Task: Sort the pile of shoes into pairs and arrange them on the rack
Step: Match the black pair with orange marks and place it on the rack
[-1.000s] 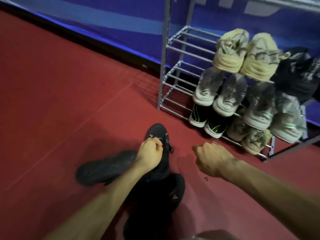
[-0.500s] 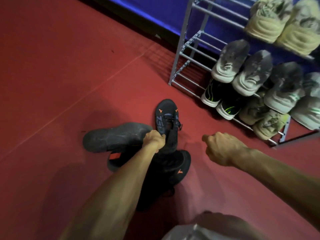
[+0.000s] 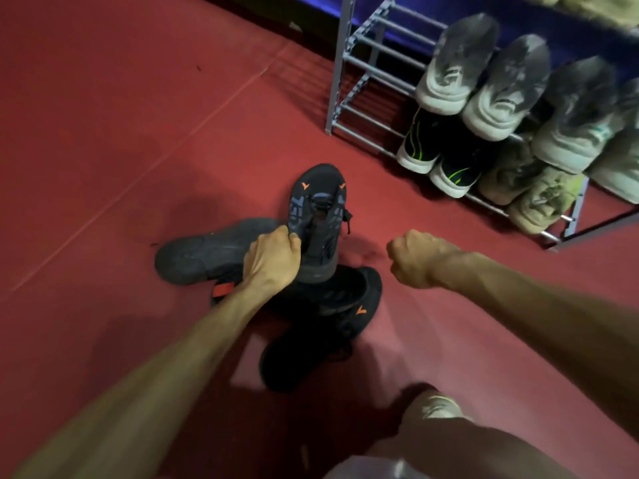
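Observation:
A small pile of dark shoes lies on the red floor. My left hand [image 3: 273, 259] grips the collar of a black shoe with orange marks [image 3: 320, 202], toe pointing away from me. Beside it on the left lies a dark grey shoe [image 3: 204, 252]. Under them sits another black shoe with an orange mark [image 3: 332, 319]. My right hand [image 3: 420, 259] is a closed fist with nothing in it, hovering right of the pile. The grey metal rack [image 3: 347, 77] stands at the upper right, holding grey sneakers [image 3: 453, 67], black sneakers with green stripes [image 3: 420, 146] and beige shoes [image 3: 539, 198].
The rack's left part has bare rungs [image 3: 383, 69] on its tiers. A blue wall panel [image 3: 449, 12] runs behind the rack. My knee and a foot in a light shoe [image 3: 435, 407] are at the bottom right. Red floor extends to the left.
The view has tipped down and closer to the pile. My left hand has kept its grip on the black shoe with orange marks and raised its heel a little; the right fist stays beside it.

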{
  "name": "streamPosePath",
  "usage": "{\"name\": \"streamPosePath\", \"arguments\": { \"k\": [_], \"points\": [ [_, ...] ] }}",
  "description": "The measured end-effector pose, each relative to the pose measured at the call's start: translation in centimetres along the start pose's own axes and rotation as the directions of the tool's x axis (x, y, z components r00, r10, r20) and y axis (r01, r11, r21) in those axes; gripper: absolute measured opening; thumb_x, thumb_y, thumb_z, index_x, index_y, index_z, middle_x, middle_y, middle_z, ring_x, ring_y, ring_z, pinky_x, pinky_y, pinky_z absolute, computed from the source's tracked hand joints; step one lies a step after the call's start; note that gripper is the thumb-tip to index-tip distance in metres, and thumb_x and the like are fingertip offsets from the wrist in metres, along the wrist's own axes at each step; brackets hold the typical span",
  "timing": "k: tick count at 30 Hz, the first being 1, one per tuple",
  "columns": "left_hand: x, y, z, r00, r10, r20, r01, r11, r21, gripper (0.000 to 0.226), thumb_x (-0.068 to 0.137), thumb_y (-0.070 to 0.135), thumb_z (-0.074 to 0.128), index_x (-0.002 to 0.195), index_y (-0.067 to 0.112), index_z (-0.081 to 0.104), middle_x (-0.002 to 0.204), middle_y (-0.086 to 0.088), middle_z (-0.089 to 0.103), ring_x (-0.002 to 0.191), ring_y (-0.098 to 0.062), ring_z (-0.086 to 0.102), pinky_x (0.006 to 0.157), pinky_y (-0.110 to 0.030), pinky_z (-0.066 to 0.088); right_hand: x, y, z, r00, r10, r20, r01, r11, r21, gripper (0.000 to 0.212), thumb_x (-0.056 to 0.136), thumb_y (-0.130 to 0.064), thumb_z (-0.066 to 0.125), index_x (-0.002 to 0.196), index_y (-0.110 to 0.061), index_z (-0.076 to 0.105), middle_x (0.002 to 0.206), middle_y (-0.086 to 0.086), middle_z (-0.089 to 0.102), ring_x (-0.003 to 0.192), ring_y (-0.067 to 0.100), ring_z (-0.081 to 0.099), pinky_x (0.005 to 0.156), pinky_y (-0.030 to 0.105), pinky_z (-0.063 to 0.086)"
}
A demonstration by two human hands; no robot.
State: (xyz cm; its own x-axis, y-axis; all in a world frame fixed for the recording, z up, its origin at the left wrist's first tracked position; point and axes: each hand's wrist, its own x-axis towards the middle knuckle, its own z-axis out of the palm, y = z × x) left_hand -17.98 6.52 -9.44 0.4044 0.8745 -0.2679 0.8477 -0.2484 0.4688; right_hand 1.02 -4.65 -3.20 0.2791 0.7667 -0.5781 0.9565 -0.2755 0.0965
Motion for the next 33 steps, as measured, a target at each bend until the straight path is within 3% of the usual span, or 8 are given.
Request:
{"name": "streamPosePath", "arguments": {
  "k": [5,8,13,19,22,25,28,33],
  "points": [
    [-1.9,-5.5,-2.5,0.991,0.033,-0.126,-0.028,0.999,0.043,0.029,0.098,0.033,0.035,0.079,0.013,0.041,0.09,-0.022,0.064,0.087,-0.044,0.058,0.071,-0.042,0.038,3.0,-4.4,4.4,0.983,0.161,-0.086,-0.112,0.903,0.414,0.032,0.092,-0.025,0.043,0.11,-0.003,0.057,0.112,0.028,0.06,0.103,0.046,0.06,0.077,0.041,0.047],
    [-2.9,-8.9,-3.4,0.981,0.026,-0.194,-0.011,0.997,0.08,0.03,0.098,0.032,0.036,0.076,0.012,0.039,0.085,-0.022,0.063,0.082,-0.044,0.058,0.065,-0.039,0.033,3.0,-5.4,6.9,0.958,0.213,-0.193,-0.115,0.9,0.42,0.03,0.092,-0.021,0.041,0.114,-0.004,0.053,0.111,0.025,0.057,0.106,0.044,0.055,0.081,0.043,0.046],
    [-3.9,-13.0,-3.1,0.971,-0.144,-0.19,0.156,0.987,0.047,0.027,0.098,0.029,0.038,0.079,0.01,0.042,0.088,-0.031,0.062,0.084,-0.051,0.059,0.065,-0.041,0.036,4.1,-6.7,7.4,0.965,0.078,-0.25,-0.009,0.964,0.266,0.041,0.083,-0.013,0.047,0.123,-0.003,0.051,0.116,0.02,0.053,0.107,0.04,0.045,0.091,0.044,0.04],
    [-5.2,-12.5,-2.3,0.967,-0.213,-0.142,0.229,0.968,0.107,0.028,0.1,0.025,0.033,0.101,0.003,0.05,0.098,-0.028,0.064,0.09,-0.049,0.061,0.073,-0.048,0.046,6.2,-11.5,5.2,0.961,-0.028,-0.275,0.14,0.907,0.398,0.034,0.081,-0.015,0.051,0.112,-0.003,0.058,0.117,0.022,0.062,0.109,0.04,0.055,0.093,0.042,0.044],
    [-5.3,-11.9,-2.4,0.966,-0.229,-0.123,0.248,0.953,0.172,0.023,0.098,0.017,0.032,0.109,0.005,0.049,0.105,-0.022,0.065,0.094,-0.045,0.063,0.075,-0.046,0.047,8.3,-13.8,3.8,0.975,-0.023,-0.221,0.146,0.815,0.561,0.044,0.085,-0.018,0.05,0.125,-0.003,0.054,0.124,0.025,0.06,0.114,0.04,0.057,0.098,0.042,0.046],
    [-5.6,-11.6,-2.1,0.96,-0.267,-0.086,0.28,0.926,0.253,0.029,0.095,0.008,0.03,0.12,0.009,0.045,0.111,-0.015,0.063,0.099,-0.039,0.063,0.076,-0.042,0.047,10.1,-14.9,2.6,0.994,0.068,-0.088,0.006,0.753,0.658,0.053,0.089,-0.023,0.051,0.137,-0.002,0.043,0.134,0.027,0.052,0.123,0.04,0.052,0.104,0.041,0.042],
    [-5.7,-11.4,-1.7,0.957,-0.281,-0.065,0.286,0.898,0.335,0.032,0.094,0.005,0.032,0.124,0.008,0.041,0.114,-0.01,0.063,0.1,-0.034,0.065,0.077,-0.039,0.05,10.7,-14.0,2.1,0.975,0.216,-0.054,-0.118,0.705,0.699,0.044,0.087,-0.021,0.054,0.126,0.0,0.052,0.129,0.027,0.056,0.119,0.04,0.056,0.098,0.04,0.046],
    [-5.5,-11.7,-1.3,0.965,-0.258,-0.041,0.254,0.889,0.382,0.028,0.093,0.006,0.034,0.121,0.009,0.041,0.11,-0.009,0.065,0.098,-0.033,0.066,0.077,-0.039,0.051,9.2,-9.0,4.4,0.77,0.638,0.012,-0.455,0.536,0.711,0.034,0.088,-0.022,0.057,0.113,0.001,0.062,0.118,0.021,0.063,0.112,0.038,0.061,0.093,0.041,0.049]
  ]
}}
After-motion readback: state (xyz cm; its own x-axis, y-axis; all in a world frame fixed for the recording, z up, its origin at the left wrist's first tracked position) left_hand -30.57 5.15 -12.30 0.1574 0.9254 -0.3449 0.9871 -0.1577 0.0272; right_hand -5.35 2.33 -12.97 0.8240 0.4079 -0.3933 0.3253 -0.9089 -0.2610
